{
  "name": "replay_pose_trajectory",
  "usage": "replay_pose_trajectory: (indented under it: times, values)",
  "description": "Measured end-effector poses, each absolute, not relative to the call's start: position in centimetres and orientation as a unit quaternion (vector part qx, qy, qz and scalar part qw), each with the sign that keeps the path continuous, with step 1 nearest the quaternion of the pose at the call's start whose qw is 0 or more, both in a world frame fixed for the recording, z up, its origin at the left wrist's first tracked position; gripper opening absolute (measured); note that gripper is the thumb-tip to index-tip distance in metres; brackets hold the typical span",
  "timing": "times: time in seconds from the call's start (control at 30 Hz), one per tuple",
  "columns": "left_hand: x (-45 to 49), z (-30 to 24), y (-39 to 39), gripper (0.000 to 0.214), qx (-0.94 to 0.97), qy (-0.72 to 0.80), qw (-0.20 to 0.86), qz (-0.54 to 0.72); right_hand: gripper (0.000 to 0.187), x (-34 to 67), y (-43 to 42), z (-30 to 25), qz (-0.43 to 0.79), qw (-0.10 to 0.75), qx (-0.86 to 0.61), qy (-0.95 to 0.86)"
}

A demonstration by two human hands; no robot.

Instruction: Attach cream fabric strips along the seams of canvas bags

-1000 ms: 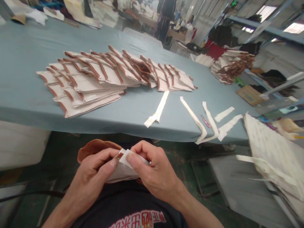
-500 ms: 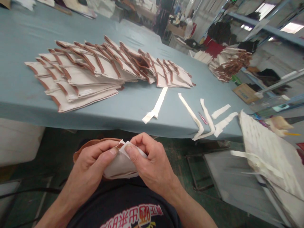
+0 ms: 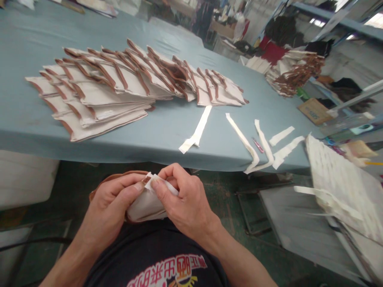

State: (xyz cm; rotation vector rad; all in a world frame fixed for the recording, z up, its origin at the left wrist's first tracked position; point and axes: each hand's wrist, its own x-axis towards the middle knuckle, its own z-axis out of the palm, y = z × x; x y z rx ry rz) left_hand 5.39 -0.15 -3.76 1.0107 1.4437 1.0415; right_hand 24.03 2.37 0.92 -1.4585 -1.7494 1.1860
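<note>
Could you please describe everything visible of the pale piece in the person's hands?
The pale piece looks like fabric: a panel with brown edging and a brown part behind the left hand. It is bent, partly hidden and held close to the dark shirt. The left hand pinches its upper edge, where the right hand holds a white strip.

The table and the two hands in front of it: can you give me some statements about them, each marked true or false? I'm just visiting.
1. Overlapping brown-edged pieces lie on the table. True.
2. The table's cover is bright red. False: it is blue-grey.
3. The left hand holds part of a pale piece. True.
4. Loose pale strips lie near the table's edge. True.
5. The right hand rests flat on the table. False: it pinches a white strip.
</note>
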Motion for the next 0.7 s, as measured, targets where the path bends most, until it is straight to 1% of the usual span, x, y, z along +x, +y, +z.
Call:
replay_pose_trajectory:
  times: [0.07,0.2,0.5,0.7]
  values:
    - [5.29,-3.70,0.06,0.027,0.412,0.576,0.552,0.441,0.025,24.03,2.44,0.77,0.435,0.281,-0.542,-0.661]
    - [5.03,-3.87,0.17,0.023,0.404,0.578,0.554,0.442,0.022,24.13,2.61,0.58,0.436,0.275,-0.544,-0.662]
    - [5.00,-3.74,0.24,0.026,0.376,0.574,0.591,0.423,0.020,23.84,2.85,0.40,0.444,0.257,-0.558,-0.653]
    - [4.94,-3.30,0.21,0.029,0.442,0.582,0.551,0.403,0.020,23.70,2.78,0.65,0.439,0.241,-0.559,-0.661]
